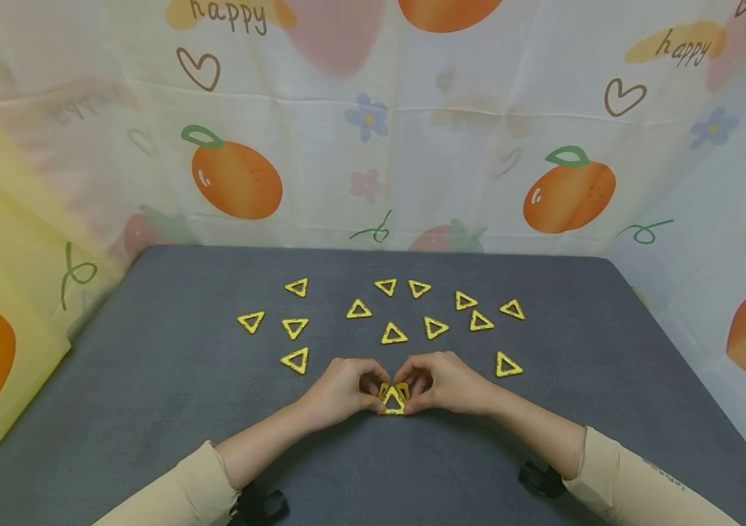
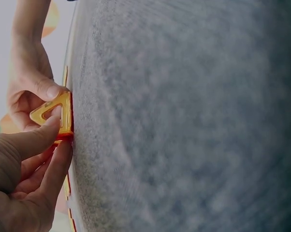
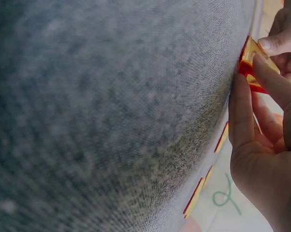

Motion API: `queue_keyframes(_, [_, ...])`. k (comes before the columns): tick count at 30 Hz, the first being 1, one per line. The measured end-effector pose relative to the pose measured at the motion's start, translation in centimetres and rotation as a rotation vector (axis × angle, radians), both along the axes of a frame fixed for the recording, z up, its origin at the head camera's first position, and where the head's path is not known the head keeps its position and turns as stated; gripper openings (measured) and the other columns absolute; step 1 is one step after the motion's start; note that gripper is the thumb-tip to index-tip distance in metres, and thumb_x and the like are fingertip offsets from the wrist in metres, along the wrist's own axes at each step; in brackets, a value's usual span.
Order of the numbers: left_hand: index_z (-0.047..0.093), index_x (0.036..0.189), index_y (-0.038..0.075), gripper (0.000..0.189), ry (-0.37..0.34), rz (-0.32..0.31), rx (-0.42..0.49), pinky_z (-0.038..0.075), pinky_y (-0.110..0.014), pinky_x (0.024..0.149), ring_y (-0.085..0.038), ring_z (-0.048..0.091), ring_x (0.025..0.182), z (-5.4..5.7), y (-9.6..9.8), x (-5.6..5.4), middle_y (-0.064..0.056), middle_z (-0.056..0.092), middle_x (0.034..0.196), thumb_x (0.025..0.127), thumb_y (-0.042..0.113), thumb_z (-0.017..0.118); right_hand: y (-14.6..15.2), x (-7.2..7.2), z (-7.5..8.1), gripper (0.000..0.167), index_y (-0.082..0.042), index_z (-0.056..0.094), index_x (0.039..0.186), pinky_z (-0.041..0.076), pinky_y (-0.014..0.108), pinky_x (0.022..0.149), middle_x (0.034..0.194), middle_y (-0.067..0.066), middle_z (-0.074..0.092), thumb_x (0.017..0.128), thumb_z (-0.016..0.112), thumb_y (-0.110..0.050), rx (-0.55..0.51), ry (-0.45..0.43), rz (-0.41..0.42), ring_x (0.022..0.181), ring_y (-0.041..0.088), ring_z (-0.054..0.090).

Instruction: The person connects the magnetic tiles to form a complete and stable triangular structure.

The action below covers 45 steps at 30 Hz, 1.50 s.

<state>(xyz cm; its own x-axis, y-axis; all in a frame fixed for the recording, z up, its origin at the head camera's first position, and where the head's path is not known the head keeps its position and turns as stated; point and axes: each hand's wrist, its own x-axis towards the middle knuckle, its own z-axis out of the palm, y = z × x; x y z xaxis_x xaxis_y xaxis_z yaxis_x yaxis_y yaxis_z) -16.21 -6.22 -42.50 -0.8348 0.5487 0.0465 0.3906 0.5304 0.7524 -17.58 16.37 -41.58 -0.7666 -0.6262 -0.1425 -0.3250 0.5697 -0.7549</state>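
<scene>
Between my two hands, near the table's front, yellow triangular frame tiles (image 1: 392,411) stand on edge, leaning together in a small pyramid-like shape. My left hand (image 1: 345,391) pinches its left side between thumb and fingers. From the right, my right hand (image 1: 449,383) pinches the other side the same way. In the left wrist view, one translucent yellow tile (image 2: 65,116) faces the camera with a reddish lower edge, the left thumb on it. The right wrist view shows the tiles (image 3: 250,50) touching the tabletop beside the right fingertips. Fingers partly hide the rear tiles.
Several loose yellow triangular tiles lie flat beyond the hands, including one at the left (image 1: 295,360) and one at the right (image 1: 508,364). The dark grey table (image 1: 149,380) meets a printed cloth (image 1: 320,175) at its back edge.
</scene>
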Motion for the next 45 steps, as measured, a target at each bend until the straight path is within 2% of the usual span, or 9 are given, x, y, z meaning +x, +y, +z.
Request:
queue_keyframes(9, [0.073, 0.100, 0.006, 0.030, 0.020, -0.010, -0.014, 0.051, -0.017, 0.063, -0.011, 0.069, 0.076, -0.29, 0.20, -0.04, -0.005, 0.074, 0.088, 0.073, 0.010, 0.086, -0.05, 0.03, 0.02, 0.037, -0.019, 0.070, 0.111, 0.055, 0.020, 0.071, 0.095, -0.003, 0.073, 0.077, 0.085, -0.022, -0.008, 0.003, 0.004, 0.078, 0.002, 0.069])
queue_keyframes(22, [0.073, 0.101, 0.004, 0.032, 0.073, -0.040, -0.034, 0.052, -0.015, 0.065, -0.013, 0.071, 0.078, -0.12, 0.40, 0.11, -0.008, 0.074, 0.092, 0.072, 0.009, 0.086, -0.04, 0.14, -0.02, 0.037, -0.020, 0.070, 0.110, 0.055, 0.021, 0.070, 0.092, -0.004, 0.072, 0.076, 0.085, -0.023, -0.028, 0.008, 0.006, 0.078, 0.003, 0.069])
queue_keyframes(32, [0.072, 0.103, 0.003, 0.034, 0.085, -0.063, -0.016, 0.053, -0.015, 0.065, -0.014, 0.072, 0.079, -0.10, 0.28, 0.12, -0.010, 0.073, 0.095, 0.072, 0.007, 0.086, -0.02, 0.14, -0.09, 0.037, -0.021, 0.070, 0.109, 0.056, 0.021, 0.069, 0.094, -0.003, 0.073, 0.076, 0.085, -0.024, -0.037, -0.003, 0.008, 0.079, 0.004, 0.069])
queue_keyframes(45, [0.072, 0.103, 0.003, 0.033, 0.105, -0.064, -0.023, 0.053, -0.016, 0.066, -0.014, 0.071, 0.080, -0.21, 0.29, 0.07, -0.009, 0.073, 0.096, 0.073, 0.009, 0.086, -0.16, 0.18, -0.01, 0.038, -0.020, 0.069, 0.110, 0.055, 0.020, 0.071, 0.097, -0.002, 0.075, 0.076, 0.085, -0.025, -0.036, 0.017, 0.007, 0.079, 0.004, 0.070])
